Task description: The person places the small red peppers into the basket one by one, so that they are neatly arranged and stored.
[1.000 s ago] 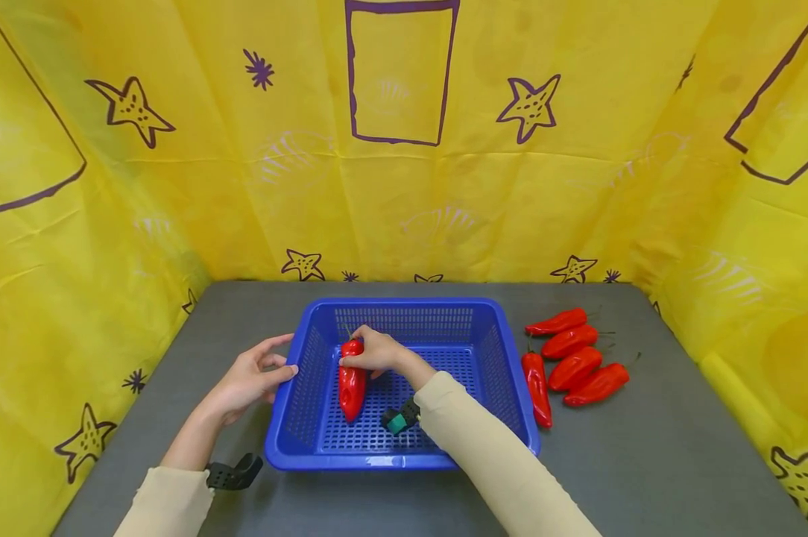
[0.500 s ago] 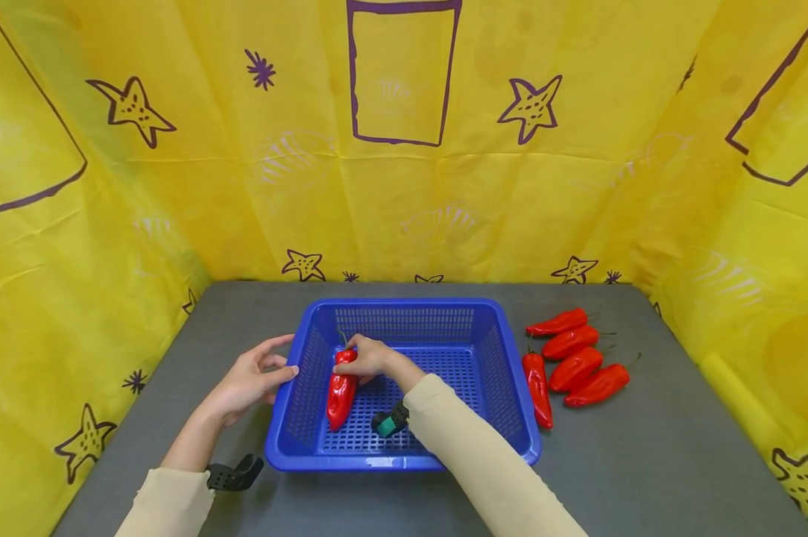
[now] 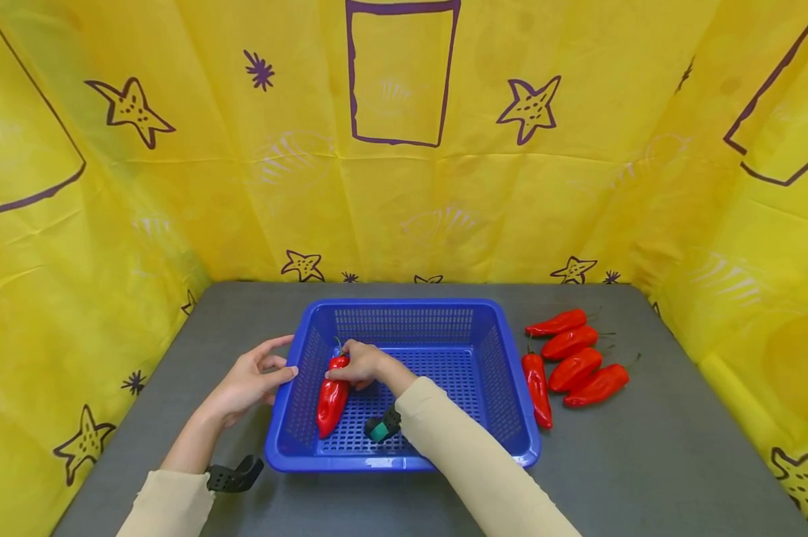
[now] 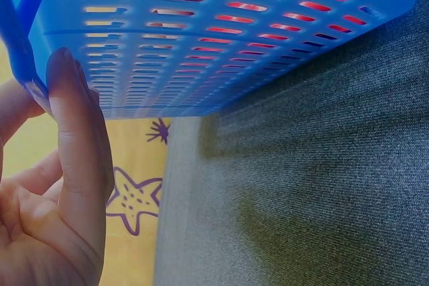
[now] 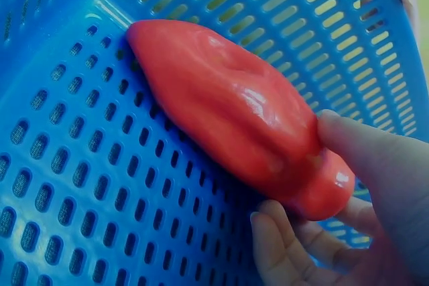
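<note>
A blue plastic basket [image 3: 405, 303] with slotted walls stands mid-table in the head view. Inside it, along the left wall, lies a long red pepper [image 3: 332, 406] with its stem end toward the back. My right hand [image 3: 362, 365] grips the pepper near the stem. The right wrist view shows the thumb on one side of the red pepper [image 5: 231, 102] and the fingertips [image 5: 271, 222] on the other, its tip by the basket's corner. My left hand [image 3: 253, 378] holds the basket's left rim; in the left wrist view its thumb [image 4: 77, 125] presses close to the wall.
Several more red peppers [image 3: 575, 369] lie on the grey table [image 3: 652, 455] right of the basket, one right beside its wall. A yellow curtain [image 3: 404, 194] with purple drawings encloses the table at the back and sides.
My right hand has moved the pepper left and a little toward me, right up to the basket's left wall. The left hand and basket have stayed put.
</note>
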`<state>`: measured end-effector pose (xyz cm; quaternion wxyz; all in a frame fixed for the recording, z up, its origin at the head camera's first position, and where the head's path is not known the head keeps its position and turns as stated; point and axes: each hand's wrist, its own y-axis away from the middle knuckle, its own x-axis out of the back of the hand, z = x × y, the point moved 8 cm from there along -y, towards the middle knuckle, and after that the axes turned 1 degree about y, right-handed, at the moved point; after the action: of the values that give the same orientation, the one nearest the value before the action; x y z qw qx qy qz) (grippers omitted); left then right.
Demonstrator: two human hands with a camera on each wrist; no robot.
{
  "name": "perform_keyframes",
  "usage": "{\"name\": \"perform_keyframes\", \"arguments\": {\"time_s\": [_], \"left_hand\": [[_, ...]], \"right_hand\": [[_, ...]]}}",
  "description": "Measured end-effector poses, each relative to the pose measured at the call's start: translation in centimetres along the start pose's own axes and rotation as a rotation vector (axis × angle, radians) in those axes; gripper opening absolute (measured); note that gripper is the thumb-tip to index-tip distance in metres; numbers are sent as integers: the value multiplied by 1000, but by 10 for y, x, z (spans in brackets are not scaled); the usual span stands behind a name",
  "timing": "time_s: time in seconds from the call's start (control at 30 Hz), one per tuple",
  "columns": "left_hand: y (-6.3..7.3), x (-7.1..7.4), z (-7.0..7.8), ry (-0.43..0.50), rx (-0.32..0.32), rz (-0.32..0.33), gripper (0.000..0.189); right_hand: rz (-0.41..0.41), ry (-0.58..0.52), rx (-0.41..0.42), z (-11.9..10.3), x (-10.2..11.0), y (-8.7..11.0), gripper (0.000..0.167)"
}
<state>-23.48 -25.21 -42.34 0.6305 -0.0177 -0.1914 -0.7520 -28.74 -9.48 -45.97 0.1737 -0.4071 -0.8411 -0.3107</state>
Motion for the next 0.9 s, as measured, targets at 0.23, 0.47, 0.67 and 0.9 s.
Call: {"name": "perform_keyframes", "arguments": {"time_s": [0.23, 0.47, 0.67, 0.9], "left_hand": [[0, 0, 0, -6, -1, -1, 69], [1, 0, -1, -5, -1, 1, 69], [0, 0, -2, -6, 1, 4, 69], [0, 0, -1, -8, 1, 1, 70]], "right_hand": [[-23, 10, 1, -3, -6, -1, 57], [-15, 15, -13, -3, -7, 0, 58], [10, 67, -29, -3, -7, 0, 57], [13, 94, -43, -3, -7, 1, 57]]}}
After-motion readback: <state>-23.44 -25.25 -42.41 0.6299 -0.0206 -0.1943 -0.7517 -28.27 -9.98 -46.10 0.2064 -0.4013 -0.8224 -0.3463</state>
